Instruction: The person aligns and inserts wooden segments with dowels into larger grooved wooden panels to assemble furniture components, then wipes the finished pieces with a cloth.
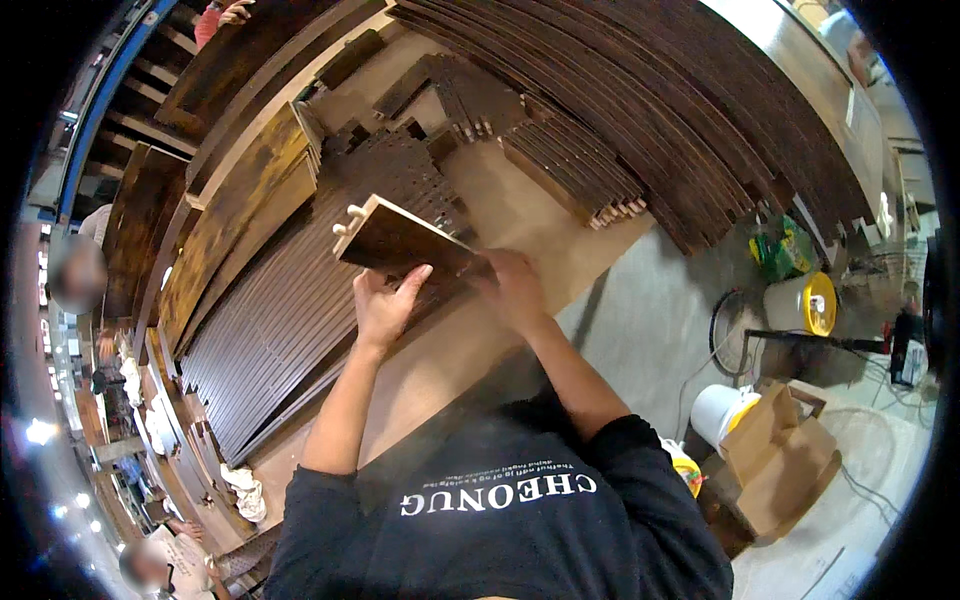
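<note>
A short dark-brown wooden board (392,246) is raised over the workbench, tilted, with its pale unstained edge facing up. Two light wooden dowels (348,222) stick out of its left end. My left hand (384,308) grips the board's lower edge, with the thumb along its face. At the right end my right hand (510,285) is closed round the board; its fingers are partly hidden and slightly blurred. Beneath and beyond the board lies a wide stack of dark narrow slats (270,330) in close rows.
A bundle of doweled dark pieces (575,160) lies to the right, near long dark planks (640,90). Brown-stained panels (240,220) stand along the left. On the floor are white buckets (790,303) and an open cardboard box (770,455). Other people (165,565) are at left.
</note>
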Demonstrator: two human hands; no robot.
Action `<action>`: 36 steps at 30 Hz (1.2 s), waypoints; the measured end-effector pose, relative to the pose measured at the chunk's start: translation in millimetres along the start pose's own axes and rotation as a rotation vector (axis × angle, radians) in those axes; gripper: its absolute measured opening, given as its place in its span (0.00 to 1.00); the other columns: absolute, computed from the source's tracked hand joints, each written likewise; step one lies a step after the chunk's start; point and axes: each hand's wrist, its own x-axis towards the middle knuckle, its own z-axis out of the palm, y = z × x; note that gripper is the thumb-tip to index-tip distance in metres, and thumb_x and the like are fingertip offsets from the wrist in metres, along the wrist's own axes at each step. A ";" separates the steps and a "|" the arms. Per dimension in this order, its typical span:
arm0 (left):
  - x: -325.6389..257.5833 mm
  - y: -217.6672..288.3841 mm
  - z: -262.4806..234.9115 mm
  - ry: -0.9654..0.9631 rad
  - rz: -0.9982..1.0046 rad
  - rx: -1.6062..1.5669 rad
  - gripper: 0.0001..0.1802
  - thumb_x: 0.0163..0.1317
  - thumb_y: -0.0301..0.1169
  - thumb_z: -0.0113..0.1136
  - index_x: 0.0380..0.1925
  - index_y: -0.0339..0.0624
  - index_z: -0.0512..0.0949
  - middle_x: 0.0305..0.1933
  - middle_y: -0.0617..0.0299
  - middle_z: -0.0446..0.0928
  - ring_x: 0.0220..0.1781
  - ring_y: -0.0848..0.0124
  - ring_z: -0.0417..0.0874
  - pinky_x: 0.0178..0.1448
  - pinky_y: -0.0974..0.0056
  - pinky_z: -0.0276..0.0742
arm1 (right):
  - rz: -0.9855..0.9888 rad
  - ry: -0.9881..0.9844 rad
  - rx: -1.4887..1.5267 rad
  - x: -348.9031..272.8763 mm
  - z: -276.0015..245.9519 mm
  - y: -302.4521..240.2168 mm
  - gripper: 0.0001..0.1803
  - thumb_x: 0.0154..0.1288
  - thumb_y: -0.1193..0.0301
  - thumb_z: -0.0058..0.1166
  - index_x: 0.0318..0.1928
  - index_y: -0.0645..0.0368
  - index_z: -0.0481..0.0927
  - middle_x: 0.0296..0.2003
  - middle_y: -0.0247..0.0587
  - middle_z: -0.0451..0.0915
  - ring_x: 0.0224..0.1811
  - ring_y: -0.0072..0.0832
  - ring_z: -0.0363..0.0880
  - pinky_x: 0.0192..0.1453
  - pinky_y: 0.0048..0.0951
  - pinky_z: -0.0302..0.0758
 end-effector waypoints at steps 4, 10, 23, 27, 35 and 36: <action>-1.7 -5.6 6.4 0.040 0.039 -0.093 0.10 0.53 0.26 0.70 0.30 0.28 0.81 0.29 0.53 0.84 0.30 0.70 0.83 0.37 0.66 0.77 | 0.036 0.001 0.088 0.5 2.5 -2.6 0.23 0.57 0.60 0.62 0.52 0.54 0.77 0.45 0.46 0.79 0.50 0.46 0.75 0.58 0.46 0.67; -1.4 4.0 -5.7 -0.151 0.289 0.550 0.19 0.52 0.34 0.70 0.13 0.33 0.75 0.12 0.48 0.68 0.15 0.51 0.72 0.21 0.57 0.65 | -0.031 -0.062 -0.050 -2.1 -0.2 -0.7 0.23 0.55 0.62 0.62 0.51 0.54 0.79 0.44 0.43 0.81 0.51 0.42 0.76 0.60 0.45 0.65; -12.4 36.5 -10.1 0.041 0.301 0.278 0.13 0.52 0.33 0.70 0.28 0.34 0.81 0.24 0.50 0.79 0.25 0.57 0.81 0.31 0.60 0.76 | -0.005 -0.127 0.282 25.5 -25.7 -19.3 0.19 0.54 0.69 0.64 0.47 0.59 0.79 0.45 0.46 0.80 0.52 0.44 0.76 0.54 0.40 0.73; -25.9 68.8 -22.9 -0.020 0.123 -0.084 0.13 0.53 0.34 0.68 0.36 0.38 0.81 0.31 0.51 0.81 0.31 0.62 0.82 0.37 0.60 0.78 | -0.157 -0.017 0.428 37.6 -86.2 -98.3 0.19 0.56 0.76 0.60 0.51 0.60 0.77 0.54 0.41 0.77 0.59 0.34 0.73 0.63 0.35 0.69; -68.9 -7.0 -10.1 -0.111 0.255 0.503 0.20 0.55 0.31 0.62 0.49 0.42 0.76 0.65 0.50 0.66 0.50 0.50 0.79 0.50 0.53 0.78 | 0.038 0.086 0.463 -4.1 -33.2 -104.6 0.58 0.45 0.68 0.74 0.70 0.60 0.47 0.63 0.51 0.63 0.64 0.39 0.62 0.70 0.40 0.58; -82.6 -18.8 -33.7 -0.071 0.242 0.555 0.20 0.56 0.34 0.62 0.50 0.43 0.76 0.64 0.49 0.67 0.52 0.50 0.78 0.53 0.52 0.77 | -0.133 0.211 0.184 -2.9 -21.2 -91.5 0.55 0.46 0.68 0.74 0.69 0.60 0.50 0.64 0.51 0.61 0.63 0.40 0.62 0.69 0.40 0.59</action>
